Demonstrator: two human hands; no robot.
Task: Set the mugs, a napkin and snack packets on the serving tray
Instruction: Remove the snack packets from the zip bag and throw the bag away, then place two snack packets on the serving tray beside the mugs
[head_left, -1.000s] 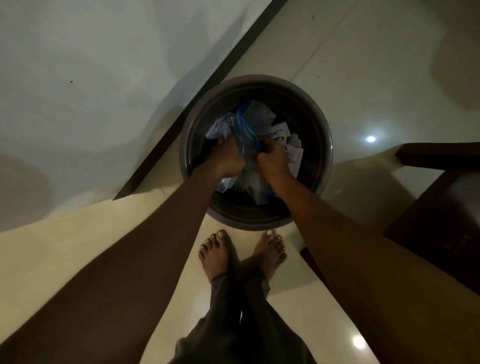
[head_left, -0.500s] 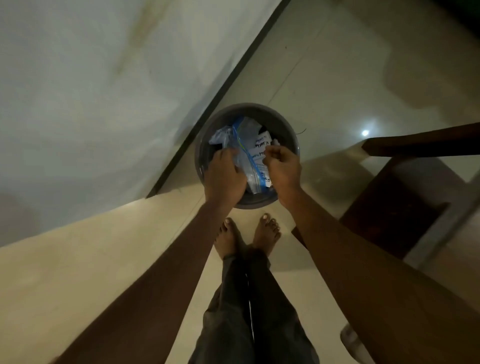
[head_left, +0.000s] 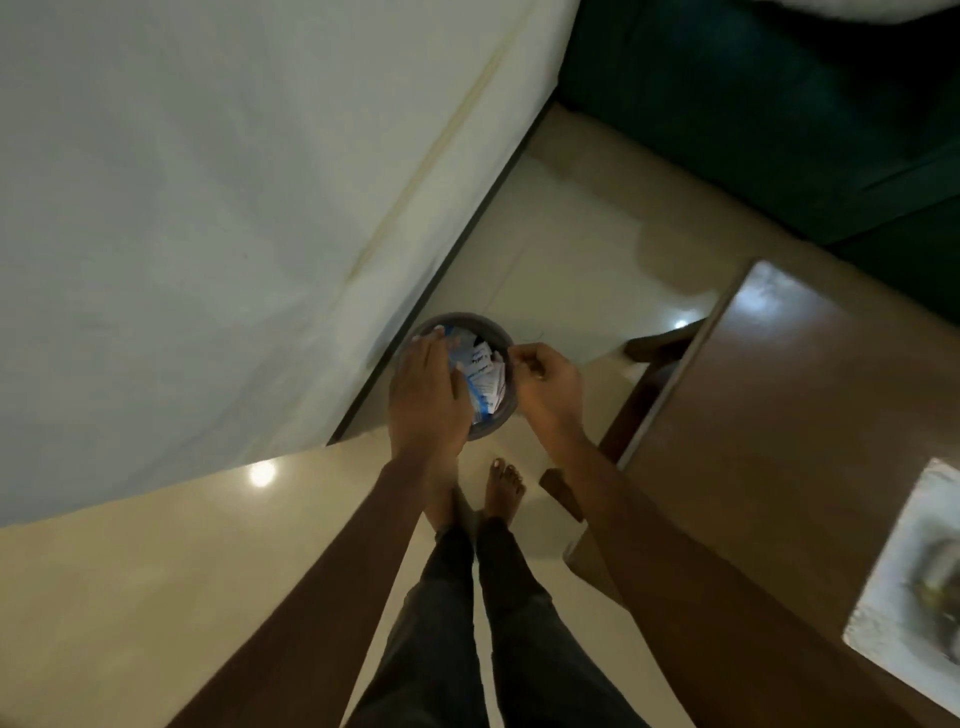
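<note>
A round grey bin (head_left: 460, 318) stands on the floor against the wall, with crumpled blue-and-white plastic packets (head_left: 483, 375) inside. My left hand (head_left: 427, 396) hovers palm down over the bin's left side, fingers spread and holding nothing. My right hand (head_left: 546, 385) is above the bin's right rim, its fingers curled in with nothing visible in them. A pale rectangular tray (head_left: 883, 597) lies on the wooden table at the right edge. It is blurred, and a dark round shape (head_left: 941, 577) on it is too smeared to identify.
The brown wooden table (head_left: 789, 415) stands to my right, one leg near my bare feet (head_left: 503, 488). A white wall (head_left: 208, 208) runs along the left. A dark green sofa (head_left: 779, 104) fills the far right corner. The floor is glossy beige tile.
Both hands have come up out of the bin and let go of the blue-and-white plastic bag. The view has pulled back, bringing the table and tray into sight.
</note>
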